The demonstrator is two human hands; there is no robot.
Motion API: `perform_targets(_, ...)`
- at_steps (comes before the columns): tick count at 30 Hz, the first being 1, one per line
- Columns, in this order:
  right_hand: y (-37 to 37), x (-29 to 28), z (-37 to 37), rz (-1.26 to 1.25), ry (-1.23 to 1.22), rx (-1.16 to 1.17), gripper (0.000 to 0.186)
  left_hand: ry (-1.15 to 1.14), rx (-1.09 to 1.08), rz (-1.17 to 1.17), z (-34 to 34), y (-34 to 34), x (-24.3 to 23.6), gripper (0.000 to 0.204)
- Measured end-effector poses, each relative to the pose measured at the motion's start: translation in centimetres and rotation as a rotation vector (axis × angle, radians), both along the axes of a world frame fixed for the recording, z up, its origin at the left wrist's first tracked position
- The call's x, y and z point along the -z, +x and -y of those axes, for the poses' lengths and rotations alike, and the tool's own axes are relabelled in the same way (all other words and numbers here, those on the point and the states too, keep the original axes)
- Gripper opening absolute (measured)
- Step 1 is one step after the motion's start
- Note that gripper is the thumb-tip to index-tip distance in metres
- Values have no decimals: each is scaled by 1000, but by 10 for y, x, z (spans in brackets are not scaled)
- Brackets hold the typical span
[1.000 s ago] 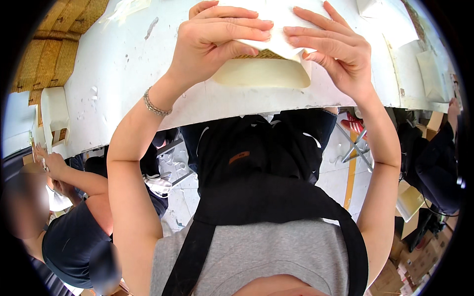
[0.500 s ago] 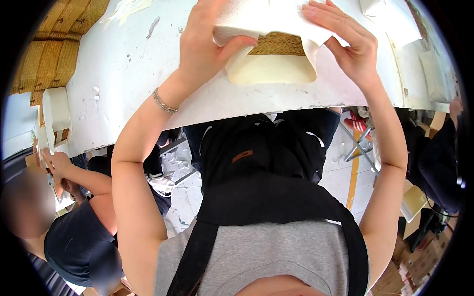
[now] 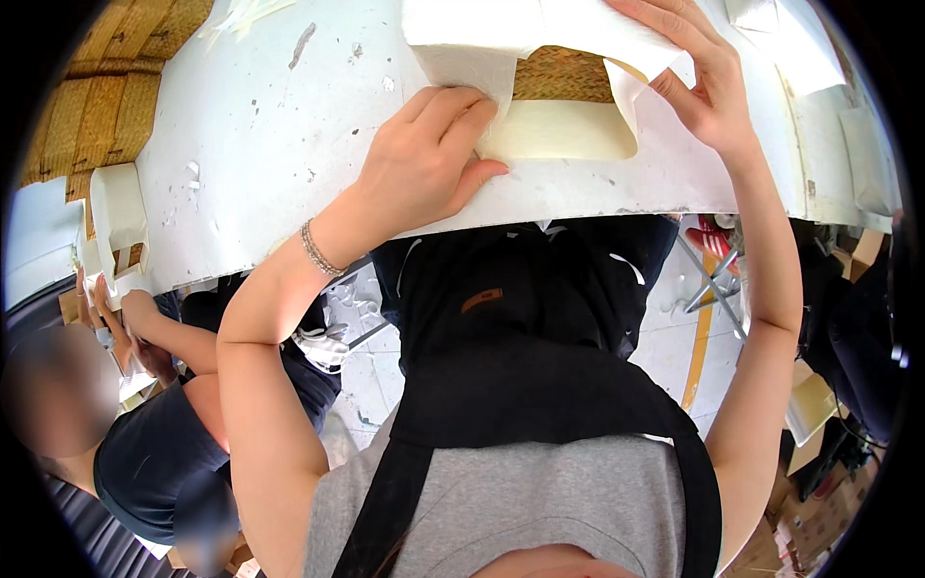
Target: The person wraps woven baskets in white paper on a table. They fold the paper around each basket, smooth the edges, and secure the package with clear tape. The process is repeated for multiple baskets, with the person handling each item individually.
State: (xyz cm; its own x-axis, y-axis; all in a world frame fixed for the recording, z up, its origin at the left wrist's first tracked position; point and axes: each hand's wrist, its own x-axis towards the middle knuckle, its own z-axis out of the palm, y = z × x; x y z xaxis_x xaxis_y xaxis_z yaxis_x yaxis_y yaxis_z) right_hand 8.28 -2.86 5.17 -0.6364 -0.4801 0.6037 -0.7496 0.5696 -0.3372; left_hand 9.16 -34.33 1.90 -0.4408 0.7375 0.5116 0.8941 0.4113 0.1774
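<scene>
A white sheet (image 3: pixel 482 24) lies folded over a tan woven piece (image 3: pixel 563 75), which shows through a gap above a cream flap (image 3: pixel 549 127) near the table's front edge. My left hand (image 3: pixel 424 159) has its fingers curled on the left fold of the white sheet, thumb low beside the cream flap; the fingertips are partly hidden. My right hand (image 3: pixel 708 91) grips the right side of the sheet, fingers over the top and thumb at the edge of the gap.
On the white table (image 3: pixel 270 154), stacked woven pieces (image 3: pixel 116 91) fill the far left, near a white folded piece (image 3: pixel 120 212). A co-worker (image 3: pixel 145 453) works at my left, another person (image 3: pixel 858 337) is at my right. A metal stool frame (image 3: pixel 713 289) stands below.
My left hand has come down and toward me from the top of the sheet to its near left fold. My right hand has shifted right and up. More of the woven piece shows.
</scene>
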Motion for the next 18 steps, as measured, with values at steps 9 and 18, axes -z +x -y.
perform_targets(9, 1, -9, 2, -9, 37, 19, 48, -34, 62, -119, 36, -17, 5, 36)
perform_targets(18, 4, -9, 3, 21, 22, 55, 48, -151, 145, -252, 13, -13, 2, 34)
